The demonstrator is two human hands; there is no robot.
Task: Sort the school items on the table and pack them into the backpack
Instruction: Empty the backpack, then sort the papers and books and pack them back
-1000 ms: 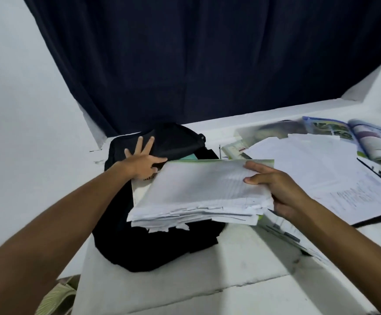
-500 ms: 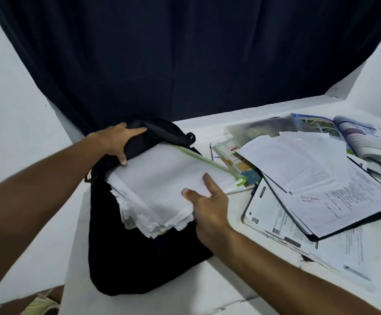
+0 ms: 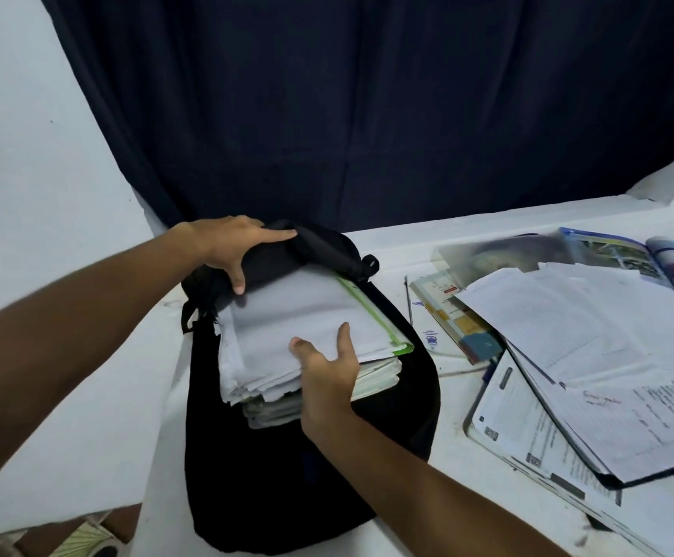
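A black backpack (image 3: pixel 271 476) lies on the white table at the near left, its mouth toward the curtain. A thick stack of white papers with a green-edged folder (image 3: pixel 303 327) lies on the bag, its far end under the top flap. My left hand (image 3: pixel 231 247) grips the flap, thumb down against the paper's far left corner. My right hand (image 3: pixel 327 371) holds the stack's near edge, thumb and a finger on top, the other fingers hidden beneath.
More loose sheets (image 3: pixel 592 355), a dark folder and printed booklets (image 3: pixel 460 315) are spread over the right half of the white table (image 3: pixel 488 496). An open magazine (image 3: pixel 649 259) lies at the far right. A dark curtain (image 3: pixel 367 114) hangs behind. The table's left edge runs beside the backpack.
The paper stack has turned from crosswise to lengthwise and gone lower on the backpack. My left hand went from the stack to the flap; my right hand shifted from its right side to its near edge.
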